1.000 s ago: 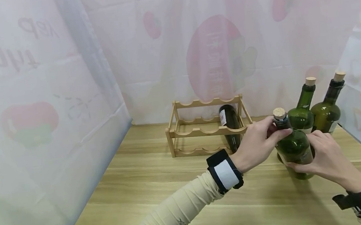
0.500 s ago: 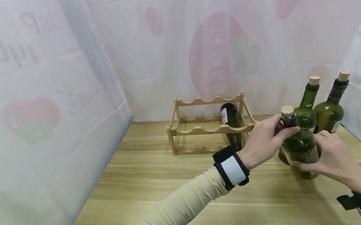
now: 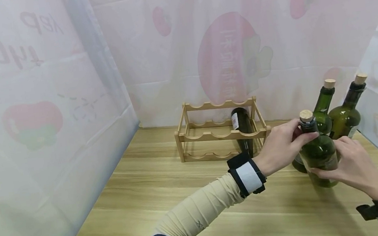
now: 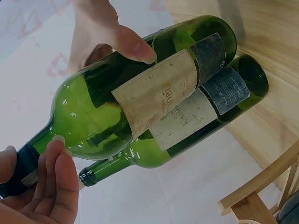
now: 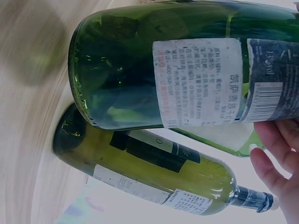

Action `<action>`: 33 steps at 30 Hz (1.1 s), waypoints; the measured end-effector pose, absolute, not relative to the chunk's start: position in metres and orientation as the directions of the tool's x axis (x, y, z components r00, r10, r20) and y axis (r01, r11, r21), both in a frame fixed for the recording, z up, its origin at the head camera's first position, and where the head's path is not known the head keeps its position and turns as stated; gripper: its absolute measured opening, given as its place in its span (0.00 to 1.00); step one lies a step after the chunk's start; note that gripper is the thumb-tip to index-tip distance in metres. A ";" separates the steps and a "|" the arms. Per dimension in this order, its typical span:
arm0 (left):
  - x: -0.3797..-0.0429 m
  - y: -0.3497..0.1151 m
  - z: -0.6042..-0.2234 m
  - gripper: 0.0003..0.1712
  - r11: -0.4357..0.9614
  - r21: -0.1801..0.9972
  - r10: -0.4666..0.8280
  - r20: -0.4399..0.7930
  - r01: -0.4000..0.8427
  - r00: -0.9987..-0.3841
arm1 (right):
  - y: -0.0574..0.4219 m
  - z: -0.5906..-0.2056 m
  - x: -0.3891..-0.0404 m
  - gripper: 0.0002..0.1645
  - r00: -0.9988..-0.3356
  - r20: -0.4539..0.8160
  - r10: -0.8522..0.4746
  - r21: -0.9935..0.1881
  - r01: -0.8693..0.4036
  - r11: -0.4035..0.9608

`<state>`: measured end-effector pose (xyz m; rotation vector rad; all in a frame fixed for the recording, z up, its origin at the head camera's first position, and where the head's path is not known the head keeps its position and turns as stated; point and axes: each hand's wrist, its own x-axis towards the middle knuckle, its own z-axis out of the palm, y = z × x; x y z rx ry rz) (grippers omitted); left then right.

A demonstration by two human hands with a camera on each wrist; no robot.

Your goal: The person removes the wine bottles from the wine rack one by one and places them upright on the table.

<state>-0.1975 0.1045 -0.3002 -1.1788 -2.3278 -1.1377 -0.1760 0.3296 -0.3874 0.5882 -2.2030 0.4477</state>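
Observation:
A corked green wine bottle (image 3: 321,149) stands nearly upright between both hands at the right of the head view. My left hand (image 3: 280,145) holds its neck just below the cork, thumb in front. Around its body curls my right hand (image 3: 356,167), the thumb across the front. The left wrist view shows the cream label (image 4: 159,88) and the right thumb pressing the glass. Behind it stand a second green wine bottle (image 3: 323,109), partly hidden, and an olive-tinted wine bottle (image 3: 342,117), both corked. Whether the held bottle touches the table cannot be told.
A wooden wine rack (image 3: 223,134) stands at the back middle of the wooden table (image 3: 142,200). One dark wine bottle (image 3: 244,123) lies in its right part. Printed curtains (image 3: 155,60) enclose the back and sides.
Both hands and the held bottle have shifted a little to the right, closer in front of the second green bottle. The grips look unchanged. The rack and its bottle stay put.

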 end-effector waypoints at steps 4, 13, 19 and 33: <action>-0.198 0.106 -0.300 0.14 0.369 0.514 0.546 0.555 0.775 -0.628 | 0.331 -0.388 -0.176 0.48 -0.574 0.776 -0.263 -0.120 -0.542 0.832; -0.198 0.110 -0.299 0.14 0.395 0.505 0.548 0.540 0.767 -0.638 | 0.334 -0.389 -0.176 0.47 -0.588 0.772 -0.241 -0.140 -0.527 0.838; -0.200 0.114 -0.299 0.15 0.387 0.516 0.556 0.531 0.764 -0.640 | 0.335 -0.388 -0.176 0.47 -0.605 0.764 -0.224 -0.166 -0.520 0.838; -0.204 0.122 -0.299 0.17 0.358 0.532 0.580 0.518 0.767 -0.629 | 0.341 -0.390 -0.178 0.51 -0.595 0.771 -0.228 -0.174 -0.541 0.823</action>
